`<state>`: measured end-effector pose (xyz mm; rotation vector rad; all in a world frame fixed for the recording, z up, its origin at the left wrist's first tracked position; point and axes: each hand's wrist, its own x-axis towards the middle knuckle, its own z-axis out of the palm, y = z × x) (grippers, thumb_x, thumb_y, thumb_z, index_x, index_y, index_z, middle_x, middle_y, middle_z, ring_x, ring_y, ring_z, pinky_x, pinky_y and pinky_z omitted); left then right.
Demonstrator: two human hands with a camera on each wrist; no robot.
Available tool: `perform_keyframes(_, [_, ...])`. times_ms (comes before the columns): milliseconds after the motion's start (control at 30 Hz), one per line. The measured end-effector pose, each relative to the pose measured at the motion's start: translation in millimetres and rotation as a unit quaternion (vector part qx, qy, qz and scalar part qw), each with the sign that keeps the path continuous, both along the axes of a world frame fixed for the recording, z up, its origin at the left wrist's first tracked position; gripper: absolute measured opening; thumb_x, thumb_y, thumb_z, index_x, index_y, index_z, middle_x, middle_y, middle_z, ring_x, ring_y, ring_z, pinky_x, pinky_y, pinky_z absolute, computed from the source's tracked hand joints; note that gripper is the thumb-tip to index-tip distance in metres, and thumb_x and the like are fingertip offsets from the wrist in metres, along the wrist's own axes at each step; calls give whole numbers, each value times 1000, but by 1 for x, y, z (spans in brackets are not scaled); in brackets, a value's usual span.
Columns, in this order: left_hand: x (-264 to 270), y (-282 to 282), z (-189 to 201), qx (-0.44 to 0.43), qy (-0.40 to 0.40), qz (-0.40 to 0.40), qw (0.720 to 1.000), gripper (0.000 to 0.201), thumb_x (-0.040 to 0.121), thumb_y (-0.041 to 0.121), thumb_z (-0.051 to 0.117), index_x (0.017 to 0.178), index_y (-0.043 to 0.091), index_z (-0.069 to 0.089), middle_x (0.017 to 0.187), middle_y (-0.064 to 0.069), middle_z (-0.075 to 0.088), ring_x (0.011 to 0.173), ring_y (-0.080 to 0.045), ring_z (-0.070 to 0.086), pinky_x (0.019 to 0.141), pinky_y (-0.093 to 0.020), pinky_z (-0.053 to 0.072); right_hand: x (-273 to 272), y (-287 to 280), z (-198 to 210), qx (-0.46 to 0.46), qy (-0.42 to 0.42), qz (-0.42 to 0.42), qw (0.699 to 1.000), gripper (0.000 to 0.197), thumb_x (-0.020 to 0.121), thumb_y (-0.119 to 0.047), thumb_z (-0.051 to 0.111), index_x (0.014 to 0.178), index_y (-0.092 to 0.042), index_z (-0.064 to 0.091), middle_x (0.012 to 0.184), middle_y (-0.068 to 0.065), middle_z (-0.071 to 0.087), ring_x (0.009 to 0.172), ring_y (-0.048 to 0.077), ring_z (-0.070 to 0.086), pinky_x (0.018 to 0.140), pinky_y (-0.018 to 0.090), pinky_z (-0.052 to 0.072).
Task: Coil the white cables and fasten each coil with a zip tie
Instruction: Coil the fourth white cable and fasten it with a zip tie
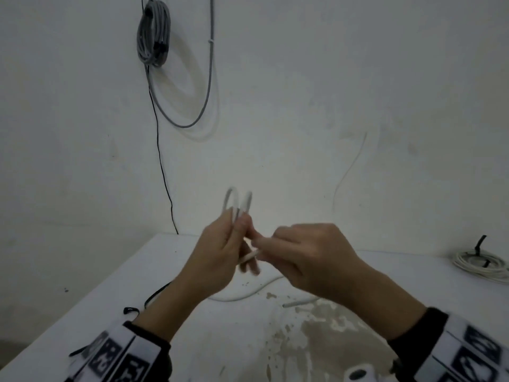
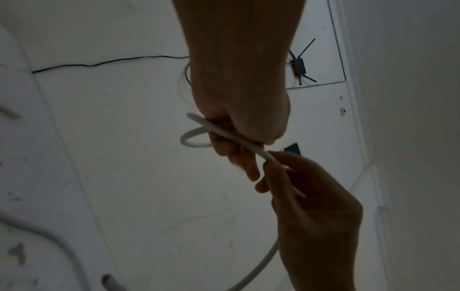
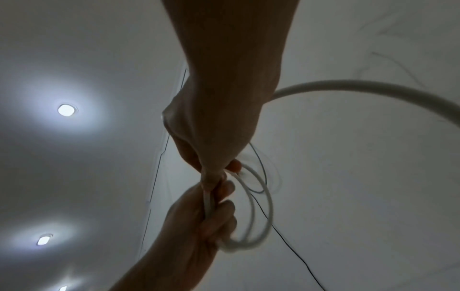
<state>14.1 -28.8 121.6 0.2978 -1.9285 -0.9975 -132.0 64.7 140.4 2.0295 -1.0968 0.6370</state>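
A white cable [image 1: 237, 201] is raised above the white table [image 1: 110, 285]. My left hand [image 1: 220, 249] grips a few small loops of it, and they stick up past my fingers. My right hand [image 1: 289, 252] pinches the same cable right beside the left fingers. In the left wrist view one loop [image 2: 193, 138] bulges out of my left hand [image 2: 239, 126], and the cable runs through my right hand [image 2: 306, 193]. The right wrist view shows the loops [image 3: 261, 206] hanging beside my left hand [image 3: 201, 226], below my right hand [image 3: 216, 141]. The slack tail [image 1: 242, 296] lies on the table.
A finished white coil [image 1: 482, 264] bound with a black zip tie lies at the table's far right. Loose black zip ties [image 1: 157, 296] lie on the left part of the table. A grey cable coil [image 1: 153, 34] hangs on the wall behind. The tabletop near me is stained.
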Motion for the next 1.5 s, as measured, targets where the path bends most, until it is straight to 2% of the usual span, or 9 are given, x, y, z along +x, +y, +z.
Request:
perform_keyframes(133, [4, 3, 1, 149, -102, -141, 973, 47, 91, 50, 33, 64, 14, 46, 48, 7, 31, 42, -8, 20, 39, -18, 20, -5, -4, 16, 16, -114, -31, 993, 51, 70, -64, 57, 78, -14, 61, 57, -7, 60, 41, 8, 48, 39, 18, 37])
perform_keyframes(267, [7, 1, 5, 308, -124, -275, 902, 46, 82, 57, 42, 56, 18, 36, 44, 10, 23, 36, -4, 16, 37, -13, 14, -15, -14, 11, 148, -287, -57, 945, 61, 51, -77, 52, 78, -23, 59, 62, -11, 56, 50, 4, 45, 51, 17, 32])
perform_keyframes(467, [16, -14, 1, 416, -23, -554, 721, 34, 100, 31, 34, 70, 17, 28, 46, 6, 18, 37, -8, 15, 38, -18, 14, -24, -14, -6, 202, -389, 31, 898, 36, 83, -53, 43, 81, -20, 55, 56, 0, 55, 48, 4, 47, 51, 15, 38])
perform_keyframes(633, [18, -16, 3, 416, 97, -518, 741, 31, 101, 29, 29, 73, 16, 30, 47, 6, 13, 40, -7, 10, 40, -22, 11, -24, -14, -35, 218, -369, 23, 903, 24, 99, -37, 26, 117, -31, 41, 65, 0, 55, 50, 11, 47, 50, 28, 42])
perform_keyframes(733, [20, -19, 5, 446, 184, -509, 713, 28, 100, 29, 27, 75, 17, 33, 48, 7, 16, 41, -7, 12, 43, -22, 13, -23, -16, -56, 220, -352, -19, 910, 51, 95, -41, 24, 145, -40, 12, 88, -9, 53, 66, 0, 49, 65, 19, 42])
perform_keyframes(867, [17, -27, 2, 468, 235, -478, 705, 40, 101, 34, 23, 77, 10, 44, 53, -1, 28, 46, -14, 26, 50, -27, 26, -12, -15, -72, 214, -406, -2, 888, 59, 94, -28, 41, 143, -30, 9, 71, -5, 58, 59, 6, 53, 60, 16, 46])
perform_keyframes(1000, [6, -30, -6, 460, 278, -475, 697, 52, 101, 38, 21, 81, 3, 54, 59, -6, 46, 56, -15, 47, 65, -27, 41, 11, -9, -62, 248, -557, 75, 789, 64, 93, -8, 54, 137, -45, 26, 64, 4, 62, 49, 13, 56, 52, 23, 50])
perform_keyframes(1200, [1, -11, 6, 425, 319, -333, 779, 44, 94, 37, 33, 64, 16, 56, 53, 10, 46, 54, -5, 54, 59, -23, 51, 23, -5, -37, 352, -682, 200, 609, 45, 83, -1, 53, 124, -18, 55, 74, 10, 63, 61, 16, 58, 56, 26, 45])
perform_keyframes(1500, [-10, 12, 10, 331, 308, -280, 847, 38, 93, 38, 29, 67, 17, 46, 52, 3, 51, 48, -11, 55, 57, -21, 51, 30, -12, -31, 364, -815, 290, 345, 30, 88, 14, 37, 103, 8, 62, 70, 11, 60, 54, 13, 54, 51, 18, 50])
